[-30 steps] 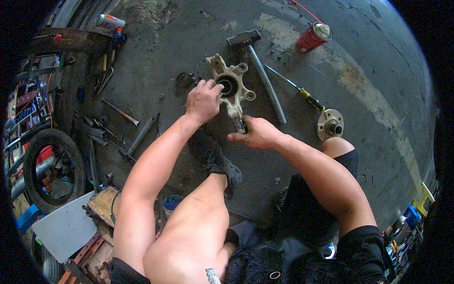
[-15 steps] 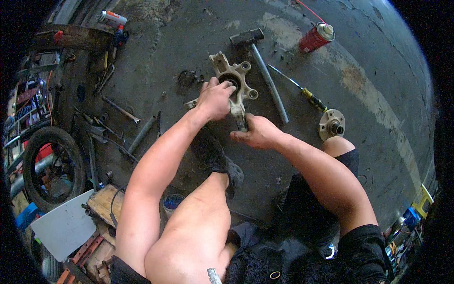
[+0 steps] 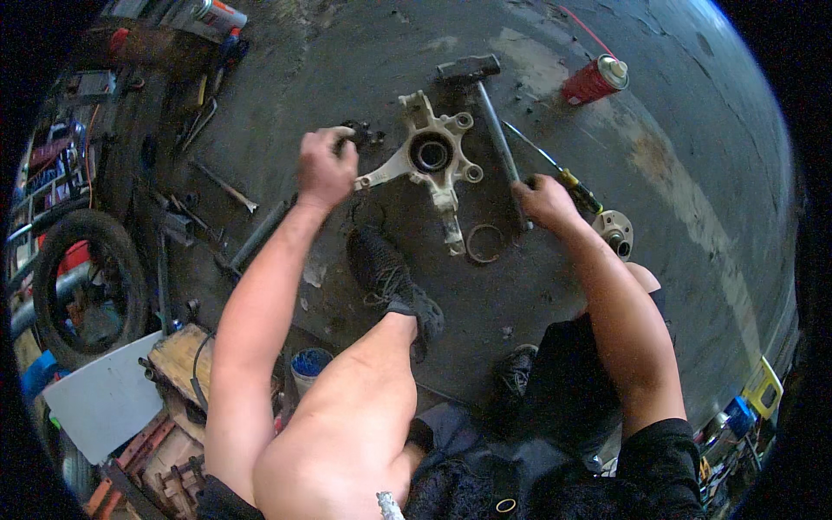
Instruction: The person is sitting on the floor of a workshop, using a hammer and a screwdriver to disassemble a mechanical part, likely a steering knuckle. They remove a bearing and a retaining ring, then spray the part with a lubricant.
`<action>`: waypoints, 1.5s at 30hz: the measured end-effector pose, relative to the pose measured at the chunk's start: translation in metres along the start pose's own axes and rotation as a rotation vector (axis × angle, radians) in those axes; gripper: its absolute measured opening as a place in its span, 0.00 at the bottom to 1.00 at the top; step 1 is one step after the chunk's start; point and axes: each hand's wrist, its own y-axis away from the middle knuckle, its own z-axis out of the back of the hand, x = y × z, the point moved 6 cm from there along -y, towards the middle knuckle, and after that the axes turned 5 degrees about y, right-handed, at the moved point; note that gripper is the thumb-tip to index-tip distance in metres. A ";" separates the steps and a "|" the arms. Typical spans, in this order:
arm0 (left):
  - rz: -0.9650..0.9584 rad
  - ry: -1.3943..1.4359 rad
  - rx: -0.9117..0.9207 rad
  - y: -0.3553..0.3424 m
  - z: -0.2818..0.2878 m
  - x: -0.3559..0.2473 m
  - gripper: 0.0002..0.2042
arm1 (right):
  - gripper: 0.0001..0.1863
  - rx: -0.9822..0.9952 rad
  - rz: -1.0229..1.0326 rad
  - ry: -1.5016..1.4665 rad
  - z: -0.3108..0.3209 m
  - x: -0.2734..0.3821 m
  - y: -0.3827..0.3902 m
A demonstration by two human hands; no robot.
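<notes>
A pale metal steering knuckle (image 3: 444, 192) lies on the floor, a dark round bearing (image 3: 430, 154) seated in its bore. Just left of its long arm is my left hand (image 3: 326, 172), thumb and fingers apart beside some small dark parts (image 3: 362, 133); fingertips partly hide them. My right hand (image 3: 546, 201) has its fingers closed around the lower end of a sledgehammer's handle (image 3: 497, 130). The hammer's head (image 3: 469, 68) points away from me. Close to the knuckle's near leg lies a thin open snap ring (image 3: 484, 243).
A screwdriver (image 3: 572, 184) and a wheel hub (image 3: 614, 232) lie on the right, with a red spray can (image 3: 595, 81) beyond. To the left are a metal tube (image 3: 260, 234), loose tools and a tyre (image 3: 87, 286). My shoe (image 3: 386, 273) stands near the knuckle.
Both hands have left the knuckle, which now lies uncovered. My left hand moved left to the small dark parts; my right moved right onto the hammer handle. The snap ring has come into sight.
</notes>
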 end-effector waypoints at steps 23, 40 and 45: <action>0.363 -0.312 0.500 -0.015 -0.042 0.068 0.35 | 0.42 -0.183 -0.198 -0.302 -0.031 -0.100 -0.065; 0.417 -0.363 0.553 0.000 -0.027 0.090 0.29 | 0.39 -0.281 -0.159 -0.222 -0.021 -0.088 -0.055; 1.015 1.101 0.435 0.019 -0.025 0.091 0.22 | 0.39 -0.277 -0.141 -0.172 -0.021 -0.088 -0.058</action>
